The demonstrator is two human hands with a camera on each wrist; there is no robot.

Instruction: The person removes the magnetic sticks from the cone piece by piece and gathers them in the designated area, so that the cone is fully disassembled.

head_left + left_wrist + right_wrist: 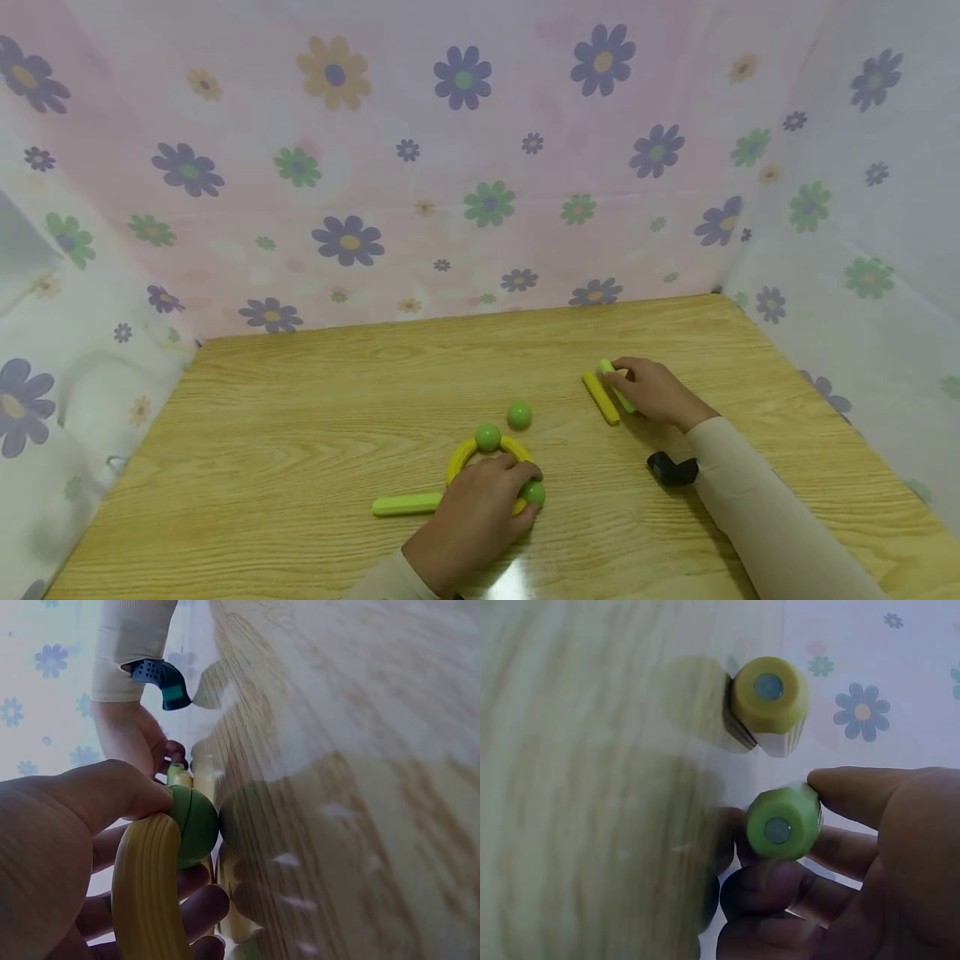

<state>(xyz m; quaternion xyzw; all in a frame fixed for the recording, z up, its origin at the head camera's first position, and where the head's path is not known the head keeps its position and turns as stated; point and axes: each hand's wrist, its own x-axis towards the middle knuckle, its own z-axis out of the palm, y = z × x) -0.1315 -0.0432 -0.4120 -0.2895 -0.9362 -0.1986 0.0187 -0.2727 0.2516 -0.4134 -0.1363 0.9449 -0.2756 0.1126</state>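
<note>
My left hand (482,510) grips a ring of yellow curved rods (460,458) and green balls. In the left wrist view the thumb presses a green ball (199,825) joined to a ribbed yellow curved rod (146,889), with fingers behind it. Part of the ring is hidden under the hand. Over on the right, my right hand (660,392) pinches a light green stick (784,823) between thumb and fingers. Just left of that stick lies a yellow stick (601,398), apart from it. Both sticks show a round grey spot on the end in the right wrist view.
A loose green ball (519,415) sits just behind the ring. Another light green stick (407,505) lies left of the left hand, its right end hidden. Flowered cloth (405,208) walls in the back and sides of the wooden table (300,417).
</note>
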